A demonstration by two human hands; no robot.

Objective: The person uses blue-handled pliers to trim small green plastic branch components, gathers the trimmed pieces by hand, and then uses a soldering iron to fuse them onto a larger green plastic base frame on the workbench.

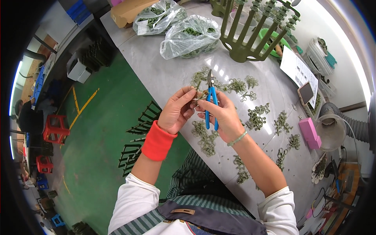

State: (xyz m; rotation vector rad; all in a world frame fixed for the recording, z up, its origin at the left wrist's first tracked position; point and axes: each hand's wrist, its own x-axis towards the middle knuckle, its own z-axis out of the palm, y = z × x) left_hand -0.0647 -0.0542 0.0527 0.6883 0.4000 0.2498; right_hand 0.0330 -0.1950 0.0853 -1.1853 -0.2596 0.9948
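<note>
At frame centre, the left hand pinches a small olive-green plastic sprue piece while the right hand grips blue-handled metal side cutters; snipping flush at the gate looks best.

2 clear plastic bags of green parts, white printed sheet, phone.

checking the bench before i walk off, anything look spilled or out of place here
Nothing looks damaged. Green plastic ring clusters lie scattered loose across the grey table, some near its front edge, and dark green comb-shaped racks lie on the floor beside it.
</note>
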